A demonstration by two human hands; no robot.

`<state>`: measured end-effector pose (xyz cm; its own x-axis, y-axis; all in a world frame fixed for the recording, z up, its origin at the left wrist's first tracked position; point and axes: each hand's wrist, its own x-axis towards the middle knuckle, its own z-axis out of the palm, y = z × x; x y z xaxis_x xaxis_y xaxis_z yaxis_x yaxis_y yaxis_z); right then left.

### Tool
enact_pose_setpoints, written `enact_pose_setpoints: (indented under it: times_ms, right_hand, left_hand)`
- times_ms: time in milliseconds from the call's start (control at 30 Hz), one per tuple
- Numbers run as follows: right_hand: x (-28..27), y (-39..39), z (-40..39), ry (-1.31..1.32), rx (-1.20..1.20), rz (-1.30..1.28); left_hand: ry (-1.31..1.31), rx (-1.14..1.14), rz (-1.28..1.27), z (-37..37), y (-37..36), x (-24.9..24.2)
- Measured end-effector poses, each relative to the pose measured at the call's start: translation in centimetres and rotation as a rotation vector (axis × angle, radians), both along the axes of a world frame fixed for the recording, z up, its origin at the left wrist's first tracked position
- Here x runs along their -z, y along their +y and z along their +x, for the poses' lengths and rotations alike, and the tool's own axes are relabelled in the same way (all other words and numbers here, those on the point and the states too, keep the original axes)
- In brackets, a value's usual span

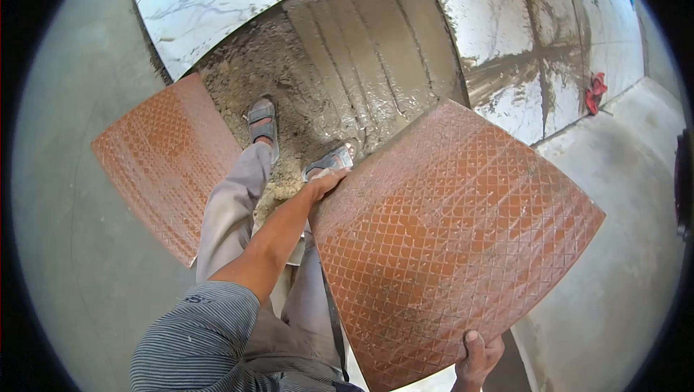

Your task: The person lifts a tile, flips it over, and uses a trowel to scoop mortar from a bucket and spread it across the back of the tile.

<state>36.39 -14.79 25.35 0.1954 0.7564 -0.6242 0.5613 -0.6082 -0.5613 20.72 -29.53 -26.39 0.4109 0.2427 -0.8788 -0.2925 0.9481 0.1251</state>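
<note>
A large square floor tile (448, 240), its reddish-brown ribbed underside facing me, is held up tilted between my hands. My left hand (330, 181) grips its left edge near the upper corner, with some fingers hidden. At the lower right edge my right hand (480, 359) has its thumb on the ribbed face and the other fingers behind. Under the tile's upper edge lies wet grey mortar (361, 45) with several long grooves; rougher, crumbly mortar (246, 67) borders it on the left.
Another reddish-brown tile (163, 161) lies to the left of my sandalled feet (264, 121). White marbled tiles (202, 5) cover the floor ahead; those at right (499, 16) are smeared with mortar. A red cloth-like item (595, 93) sits at far right. Bare grey floor (65, 175) extends left.
</note>
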Motion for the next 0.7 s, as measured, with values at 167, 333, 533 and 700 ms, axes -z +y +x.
enact_pose_setpoints:
  times_ms: [167,333,533,700]
  right_hand:
    - [1.2,-1.0,3.3,0.006,-0.025,-0.093]
    - [3.9,-3.6,6.7,0.074,0.024,0.029]
    - [16.3,-2.4,11.7,0.434,0.232,0.103]
    - [34.8,13.7,5.2,0.543,0.378,0.117]
  left_hand:
    - [0.071,-0.181,-0.081,-2.5,6.1,-7.3]
    - [0.166,-0.335,0.044,-5.9,7.9,-6.5]
    - [0.629,-0.392,0.344,-12.6,15.1,-3.8]
    - [0.869,-0.465,0.446,-24.2,27.2,1.4]
